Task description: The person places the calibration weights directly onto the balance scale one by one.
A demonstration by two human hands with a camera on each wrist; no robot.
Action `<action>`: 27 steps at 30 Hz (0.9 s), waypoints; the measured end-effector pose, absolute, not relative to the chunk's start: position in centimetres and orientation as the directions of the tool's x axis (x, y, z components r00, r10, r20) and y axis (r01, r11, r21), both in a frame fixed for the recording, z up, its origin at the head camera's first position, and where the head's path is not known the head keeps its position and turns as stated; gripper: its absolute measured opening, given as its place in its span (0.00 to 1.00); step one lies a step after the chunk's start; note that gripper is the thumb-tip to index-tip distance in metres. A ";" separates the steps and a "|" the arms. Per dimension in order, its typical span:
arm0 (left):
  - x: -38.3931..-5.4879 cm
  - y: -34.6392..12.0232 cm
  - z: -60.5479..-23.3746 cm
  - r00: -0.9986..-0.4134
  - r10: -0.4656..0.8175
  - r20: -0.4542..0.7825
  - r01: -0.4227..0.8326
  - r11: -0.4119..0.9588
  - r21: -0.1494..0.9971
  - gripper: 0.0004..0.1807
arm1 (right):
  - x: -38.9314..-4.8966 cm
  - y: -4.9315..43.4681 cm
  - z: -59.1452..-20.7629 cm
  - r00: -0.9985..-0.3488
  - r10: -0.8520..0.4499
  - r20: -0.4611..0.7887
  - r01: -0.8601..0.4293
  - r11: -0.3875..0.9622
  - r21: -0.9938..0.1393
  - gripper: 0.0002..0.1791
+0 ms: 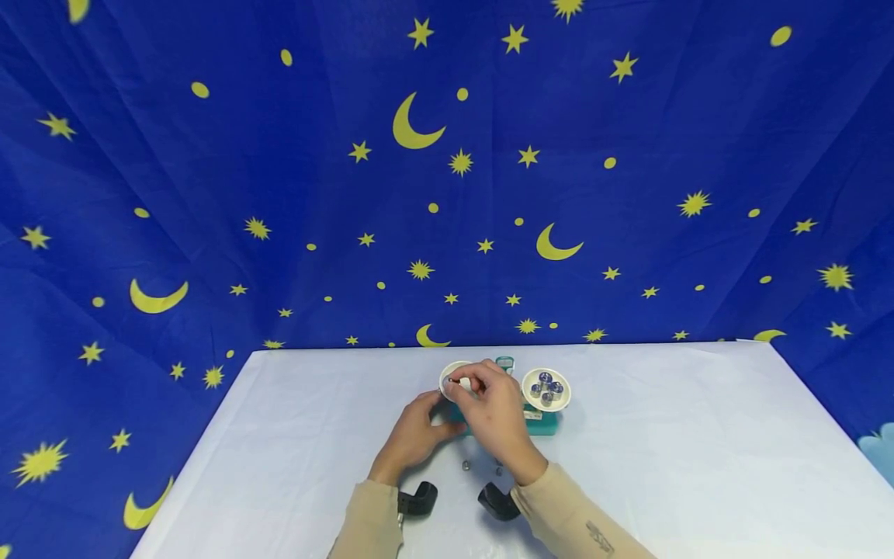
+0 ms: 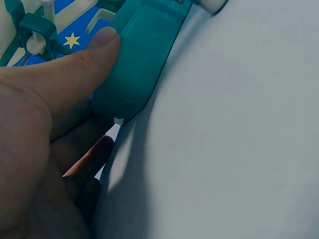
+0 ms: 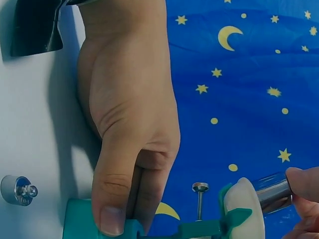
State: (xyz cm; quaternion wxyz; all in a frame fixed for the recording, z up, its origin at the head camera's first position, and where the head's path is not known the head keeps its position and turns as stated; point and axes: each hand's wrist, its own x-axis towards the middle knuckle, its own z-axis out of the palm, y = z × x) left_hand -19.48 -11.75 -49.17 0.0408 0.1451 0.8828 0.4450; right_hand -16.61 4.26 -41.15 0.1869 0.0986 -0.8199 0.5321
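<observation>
A green balance scale [image 1: 545, 425] with two white pans stands on the table. My left hand [image 1: 412, 436] grips the left end of its green base, thumb on top, as the left wrist view shows closely. Above the left pan [image 1: 447, 373], my right hand [image 1: 494, 407] pinches a shiny metal cylinder weight [image 3: 274, 191] between thumb and fingers. In the right wrist view the weight is tilted against or very near the face of the white pan [image 3: 251, 214]; contact is hard to tell. The right pan [image 1: 566, 403] bears several metal weights [image 1: 547, 388].
Small metal weights [image 1: 466, 466] lie on the white table [image 1: 684, 450] in front of the scale, one knobbed weight [image 3: 17, 191] close to the left hand. Black wrist camera mounts [image 1: 419, 499] sit at both wrists. A blue star-and-moon cloth [image 1: 489, 194] hangs behind.
</observation>
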 end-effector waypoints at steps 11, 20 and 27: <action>-19.5 -11.8 -49.3 -0.954 0.293 0.061 0.223 0.559 0.798 0.35 | -17.2 3.9 -41.5 -0.893 0.064 0.445 -0.376 0.439 -0.816 0.03; -19.5 -11.7 -49.2 -0.955 0.288 0.066 0.224 0.557 0.800 0.35 | -17.4 3.5 -41.5 -0.888 0.087 0.451 -0.358 0.486 -0.797 0.03; -19.5 -11.7 -49.2 -0.956 0.287 0.063 0.218 0.551 0.805 0.35 | -17.5 3.4 -41.5 -0.887 0.088 0.453 -0.350 0.512 -0.784 0.03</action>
